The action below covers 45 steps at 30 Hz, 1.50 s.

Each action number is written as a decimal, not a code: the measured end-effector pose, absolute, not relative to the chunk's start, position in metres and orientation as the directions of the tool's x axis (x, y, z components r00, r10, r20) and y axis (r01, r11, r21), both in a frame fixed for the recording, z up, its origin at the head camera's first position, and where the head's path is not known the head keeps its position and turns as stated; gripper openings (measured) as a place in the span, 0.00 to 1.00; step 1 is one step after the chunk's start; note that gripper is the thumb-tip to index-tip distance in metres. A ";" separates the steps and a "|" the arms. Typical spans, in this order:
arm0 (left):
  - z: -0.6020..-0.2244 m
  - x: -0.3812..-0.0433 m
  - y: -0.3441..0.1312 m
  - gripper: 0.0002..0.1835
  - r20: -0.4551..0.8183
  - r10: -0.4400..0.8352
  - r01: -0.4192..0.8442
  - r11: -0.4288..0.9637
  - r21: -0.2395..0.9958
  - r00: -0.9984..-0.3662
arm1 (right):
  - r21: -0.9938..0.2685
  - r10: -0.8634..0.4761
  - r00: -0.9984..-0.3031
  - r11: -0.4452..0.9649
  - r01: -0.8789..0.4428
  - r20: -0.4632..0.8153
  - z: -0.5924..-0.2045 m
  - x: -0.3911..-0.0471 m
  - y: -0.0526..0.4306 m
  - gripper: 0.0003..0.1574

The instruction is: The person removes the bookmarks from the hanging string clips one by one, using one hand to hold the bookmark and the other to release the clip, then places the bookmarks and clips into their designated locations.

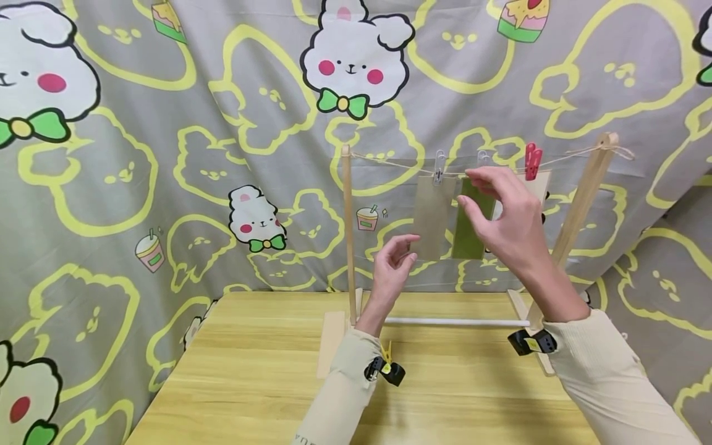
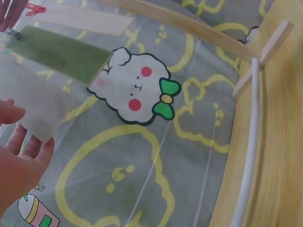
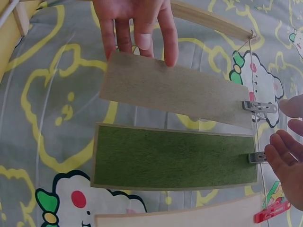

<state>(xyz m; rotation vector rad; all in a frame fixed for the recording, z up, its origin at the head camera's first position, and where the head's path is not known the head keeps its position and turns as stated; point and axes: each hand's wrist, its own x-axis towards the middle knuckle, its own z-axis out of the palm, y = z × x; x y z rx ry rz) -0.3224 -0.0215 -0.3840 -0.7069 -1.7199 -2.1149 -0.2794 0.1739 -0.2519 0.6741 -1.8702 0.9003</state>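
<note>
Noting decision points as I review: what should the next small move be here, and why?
Probably draw the right hand back from the string: it looks open and grips nothing, and the grey-brown card already hangs there by its clear clip, with the green card clipped beside it.

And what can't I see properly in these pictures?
Head view: the green card and white card are partly hidden behind the right hand.
Head view: the sleeve lettering is cut off by the bottom edge.
Left wrist view: the left hand is cut off by the left edge.
</note>
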 end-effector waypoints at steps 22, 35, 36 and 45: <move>-0.383 -0.321 -0.024 0.26 0.585 0.088 0.545 -0.274 0.792 -0.806 | -0.223 -0.191 -0.453 0.667 -0.711 0.871 -0.215 -0.297 0.167 0.24; -0.383 -0.320 -0.028 0.24 0.582 0.027 0.561 -0.233 0.794 -0.813 | -0.127 -0.362 -0.521 0.716 -0.686 0.773 -0.184 -0.303 0.159 0.20; -0.383 -0.320 -0.028 0.25 0.581 0.024 0.562 -0.229 0.795 -0.813 | -0.107 -0.381 -0.521 0.721 -0.684 0.764 -0.183 -0.303 0.159 0.19; -0.381 -0.317 -0.030 0.24 0.586 0.011 0.568 -0.234 0.789 -0.810 | -0.012 -0.473 -0.530 0.738 -0.675 0.704 -0.178 -0.309 0.156 0.17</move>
